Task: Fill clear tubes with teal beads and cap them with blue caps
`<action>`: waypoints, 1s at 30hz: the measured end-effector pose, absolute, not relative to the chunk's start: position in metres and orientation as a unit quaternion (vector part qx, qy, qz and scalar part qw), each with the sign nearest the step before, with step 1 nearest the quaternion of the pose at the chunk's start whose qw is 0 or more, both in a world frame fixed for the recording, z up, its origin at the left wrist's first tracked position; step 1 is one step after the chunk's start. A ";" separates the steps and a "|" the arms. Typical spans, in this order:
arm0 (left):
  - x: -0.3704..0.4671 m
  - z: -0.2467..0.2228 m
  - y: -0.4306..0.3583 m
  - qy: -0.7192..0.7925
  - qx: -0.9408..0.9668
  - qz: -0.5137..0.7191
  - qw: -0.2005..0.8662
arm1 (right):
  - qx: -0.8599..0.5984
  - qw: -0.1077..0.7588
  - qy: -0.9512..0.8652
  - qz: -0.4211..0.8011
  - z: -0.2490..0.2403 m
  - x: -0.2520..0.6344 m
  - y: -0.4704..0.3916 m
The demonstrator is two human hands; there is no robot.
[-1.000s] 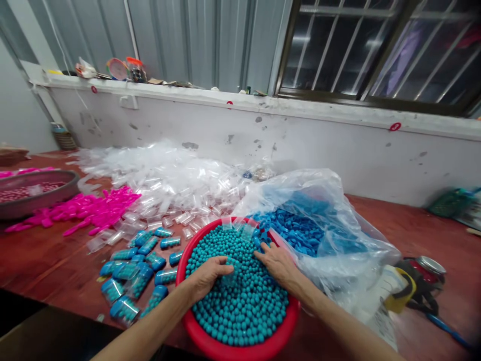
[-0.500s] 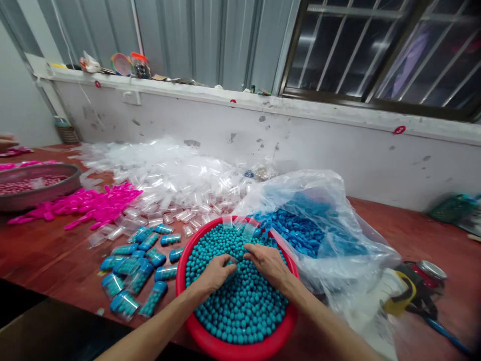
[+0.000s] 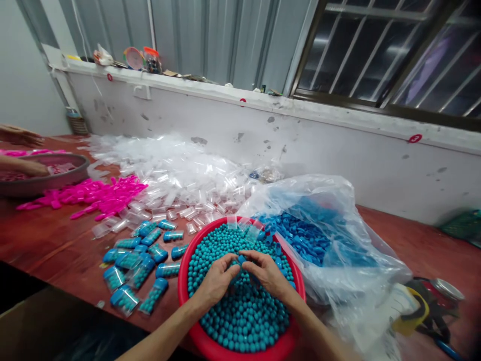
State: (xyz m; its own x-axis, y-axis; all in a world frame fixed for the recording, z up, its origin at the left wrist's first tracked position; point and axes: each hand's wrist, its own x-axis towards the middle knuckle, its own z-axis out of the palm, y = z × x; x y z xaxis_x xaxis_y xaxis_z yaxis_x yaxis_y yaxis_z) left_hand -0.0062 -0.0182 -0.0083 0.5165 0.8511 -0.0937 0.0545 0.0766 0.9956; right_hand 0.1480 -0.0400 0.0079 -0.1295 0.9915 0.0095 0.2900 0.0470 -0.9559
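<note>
A red basin (image 3: 183, 281) full of teal beads (image 3: 244, 326) stands in front of me. Over the beads, my left hand (image 3: 217, 280) is closed around a small clear tube, mostly hidden by the fingers. My right hand (image 3: 267, 273) pinches a blue cap (image 3: 241, 259) against the tube's end; fingertips of both hands almost meet. Further clear tubes (image 3: 252, 233) and blue caps (image 3: 277, 248) lie on the beads near the far rim. Left of the basin, several bead-filled tubes with blue caps (image 3: 153, 297) lie on the table.
Clear empty tubes (image 3: 176, 175) are heaped behind the basin. A plastic bag (image 3: 338, 200) of blue caps (image 3: 300, 235) leans at its right. Pink pieces (image 3: 108, 195) and a grey basin (image 3: 75, 175) lie left, with another person's hands (image 3: 26, 166) there. A yellow-banded object (image 3: 415, 316) lies right.
My right hand has come in toward my left hand and now holds a blue cap between them. At the far left, another person's hands have moved in over the grey basin.
</note>
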 end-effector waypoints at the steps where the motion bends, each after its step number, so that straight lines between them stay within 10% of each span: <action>1: -0.006 -0.008 -0.020 0.375 0.597 0.306 0.639 | -0.536 0.389 -0.604 0.444 0.008 0.146 -0.043; 30: -0.016 0.000 -0.024 0.318 0.540 0.279 0.728 | -0.570 0.416 -0.670 0.231 0.001 0.139 -0.071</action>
